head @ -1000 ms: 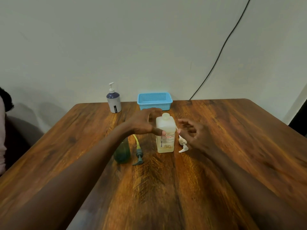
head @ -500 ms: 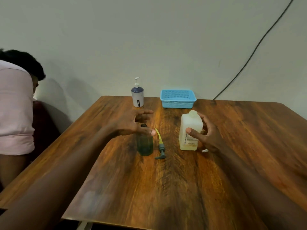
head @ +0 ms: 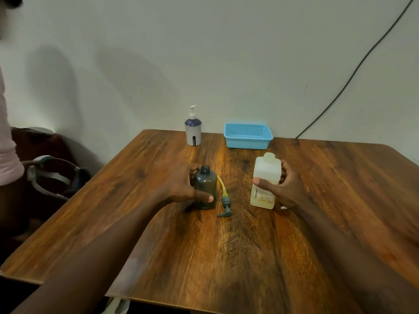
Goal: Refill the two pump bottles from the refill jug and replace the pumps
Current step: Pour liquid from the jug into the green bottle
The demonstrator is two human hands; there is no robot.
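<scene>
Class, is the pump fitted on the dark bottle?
No, the pump lies on the table beside the open-necked dark bottle.

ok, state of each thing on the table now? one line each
dark bottle: upright, pump off, neck open, held by left grip
grey pump: lying on the table beside the dark bottle
refill jug: upright, held by right grip, capped or not unclear
white-blue bottle: upright at the back, pump on
blue basket: upright, contents not visible
</scene>
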